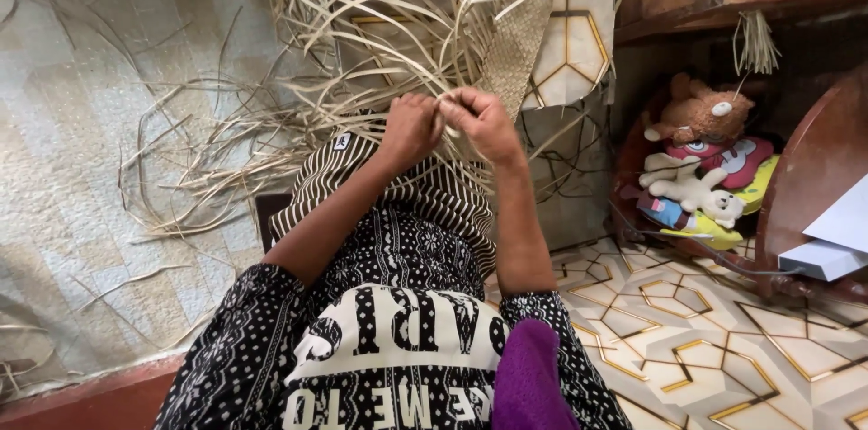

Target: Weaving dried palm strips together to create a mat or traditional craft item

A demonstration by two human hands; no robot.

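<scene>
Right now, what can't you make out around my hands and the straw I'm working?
Head view only:
- Fingertips of the left hand and right hand: curled together, hiding which dried strips they pinch.
- Woven band: top cut off by the frame edge.
- Stuffed toys: partly shadowed inside the wooden shelf.

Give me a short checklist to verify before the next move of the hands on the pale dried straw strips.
1. Left hand closed on the pale dried straw strips: ok.
2. Right hand pinching the same strips: ok.
3. Both hands meet, fingertips touching: ok.
4. Narrow woven straw band lies just beyond the hands: ok.
5. Loose strips untangled: not ok, they spread in all directions.
6. Which strip is pinched: cannot tell, fingers hide it.
</scene>
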